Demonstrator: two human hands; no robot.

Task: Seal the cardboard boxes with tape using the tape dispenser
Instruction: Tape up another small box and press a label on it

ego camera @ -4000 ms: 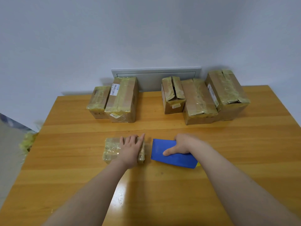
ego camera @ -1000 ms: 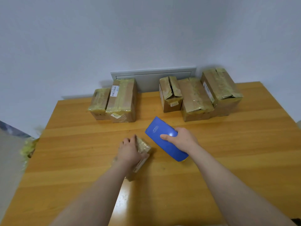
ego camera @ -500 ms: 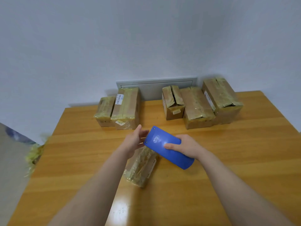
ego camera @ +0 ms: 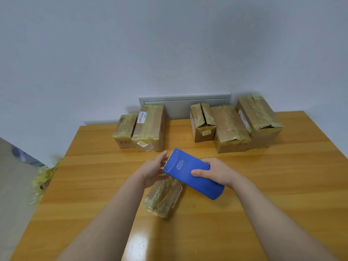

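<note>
Pointing far-left: tape dispenser [ego camera: 185,169], axis diagonal.

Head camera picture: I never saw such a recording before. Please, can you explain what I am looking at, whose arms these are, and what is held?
There is no machine here. A person wears a wide-angle camera on the head, so you look forward and down along their own two bare arms. The right hand has its grip round a blue tape dispenser, held tilted over a small tape-wrapped box that lies on the wooden table. The left hand, fingers straight, is at the dispenser's toothed end; whether it touches tape, I cannot tell. At the far edge of the table stand two boxes on the left and three boxes on the right, in front of a grey wall panel.
</note>
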